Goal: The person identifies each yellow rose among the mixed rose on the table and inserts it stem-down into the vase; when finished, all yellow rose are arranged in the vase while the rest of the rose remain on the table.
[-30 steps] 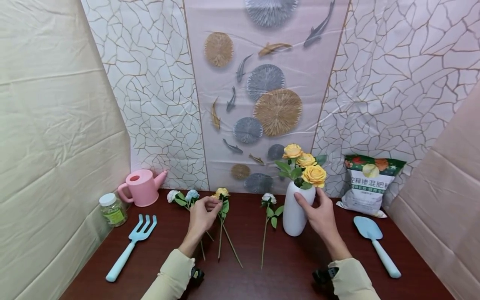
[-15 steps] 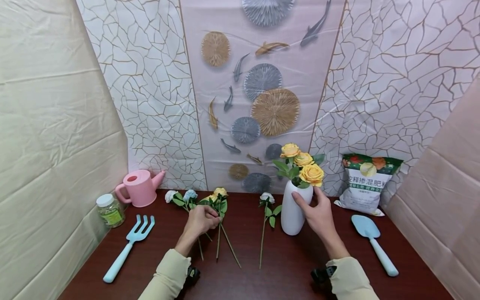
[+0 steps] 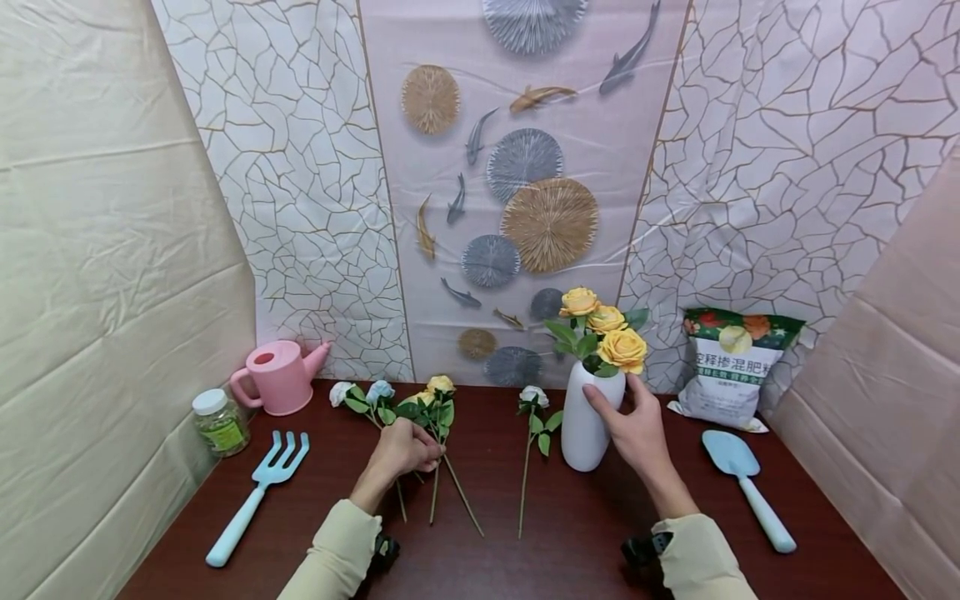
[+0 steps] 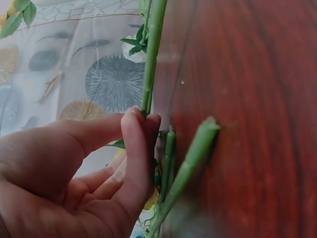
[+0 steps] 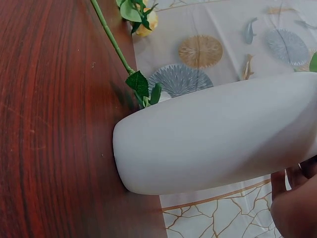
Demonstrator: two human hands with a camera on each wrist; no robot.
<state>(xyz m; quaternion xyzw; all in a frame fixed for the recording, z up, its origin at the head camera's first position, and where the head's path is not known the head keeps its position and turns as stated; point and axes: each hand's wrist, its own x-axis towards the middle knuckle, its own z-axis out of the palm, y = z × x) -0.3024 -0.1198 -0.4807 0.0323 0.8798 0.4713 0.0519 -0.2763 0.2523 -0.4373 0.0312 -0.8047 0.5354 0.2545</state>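
My left hand (image 3: 405, 448) is over the lying yellow roses (image 3: 441, 384) on the left half of the table. Thumb and forefinger pinch a green stem (image 4: 154, 59) in the left wrist view, while other stems (image 4: 190, 168) lie beside the hand. A blue rose (image 3: 380, 391) and a white rose (image 3: 341, 393) lie just left of them. My right hand (image 3: 637, 425) grips the upper right side of a white vase (image 3: 583, 433), which stands upright and holds 3 yellow roses (image 3: 624, 350). Their lower stems are hidden inside it.
Another white rose (image 3: 534, 397) lies between the hands, left of the vase. At left are a pink watering can (image 3: 281, 379), a lidded jar (image 3: 223, 425) and a blue hand fork (image 3: 258, 492). A fertilizer bag (image 3: 727, 375) and blue trowel (image 3: 750, 487) are at right.
My left hand has moved down from the yellow blooms to the stems, with its fingers now pinching there. The right hand keeps hold of the vase. The head view has shifted slightly.
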